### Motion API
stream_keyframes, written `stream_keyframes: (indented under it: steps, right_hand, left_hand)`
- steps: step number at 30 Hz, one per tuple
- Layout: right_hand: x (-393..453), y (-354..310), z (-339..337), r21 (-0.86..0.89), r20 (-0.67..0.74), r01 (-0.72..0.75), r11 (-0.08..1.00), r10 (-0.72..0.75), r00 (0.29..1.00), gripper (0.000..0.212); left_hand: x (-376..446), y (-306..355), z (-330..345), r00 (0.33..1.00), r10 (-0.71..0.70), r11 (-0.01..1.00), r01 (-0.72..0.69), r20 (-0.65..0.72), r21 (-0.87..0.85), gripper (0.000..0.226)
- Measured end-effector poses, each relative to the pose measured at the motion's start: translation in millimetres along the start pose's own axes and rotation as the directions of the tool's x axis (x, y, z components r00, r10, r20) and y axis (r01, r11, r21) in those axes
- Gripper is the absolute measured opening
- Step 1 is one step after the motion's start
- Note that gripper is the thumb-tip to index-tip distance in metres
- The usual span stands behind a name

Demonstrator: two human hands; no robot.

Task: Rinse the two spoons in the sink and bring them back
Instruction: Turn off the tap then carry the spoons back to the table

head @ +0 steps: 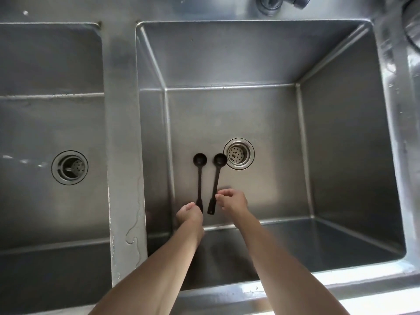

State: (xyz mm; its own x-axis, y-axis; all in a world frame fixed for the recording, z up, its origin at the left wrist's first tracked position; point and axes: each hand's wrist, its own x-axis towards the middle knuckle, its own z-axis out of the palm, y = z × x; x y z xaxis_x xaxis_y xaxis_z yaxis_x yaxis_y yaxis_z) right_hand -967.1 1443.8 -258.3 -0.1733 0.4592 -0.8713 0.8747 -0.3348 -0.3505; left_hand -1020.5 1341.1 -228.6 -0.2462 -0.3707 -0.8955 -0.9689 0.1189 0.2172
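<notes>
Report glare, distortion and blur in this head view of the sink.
Head view: wide-angle bending bows the right basin walls; strong glare washes out the front rim and right counter; both dark spoons, left spoon and right spoon, read sharp, and hands show slight softness only.

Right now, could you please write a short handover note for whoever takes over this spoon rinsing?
Left hand: pinching the handle end of the left spoon.
Right hand: fingers at the right spoon handle; grip unclear.
Both spoons are down in the right basin, bowls beside the drain strainer.
No water can be seen running.
Left: rinse if needed, then carry both back.
</notes>
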Motion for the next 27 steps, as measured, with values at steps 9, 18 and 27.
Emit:
stream_keyframes:
  steps: [9, 18, 27]
  right_hand:
    - [-90, -73, -42, -0.314, -0.112, 0.318, 0.894, -0.368, 0.923, 0.038]
    - [-200, -164, -54, -0.511, -0.168, 0.626, 0.589, -0.783, 0.599, 0.064]
    - [-269, -248, 34, -0.542, -0.151, 0.718, 0.436, -0.891, 0.428, 0.083]
  left_hand:
    - [-95, 62, -39, 0.457, 0.355, 0.094, -0.886, 0.816, 0.455, 0.052]
    - [-162, 161, -128, 0.19, 0.48, -0.365, -0.844, 0.856, 0.392, 0.063]
    - [-150, 278, -247, 0.141, 0.658, -0.437, -0.728, 0.74, 0.527, 0.08]
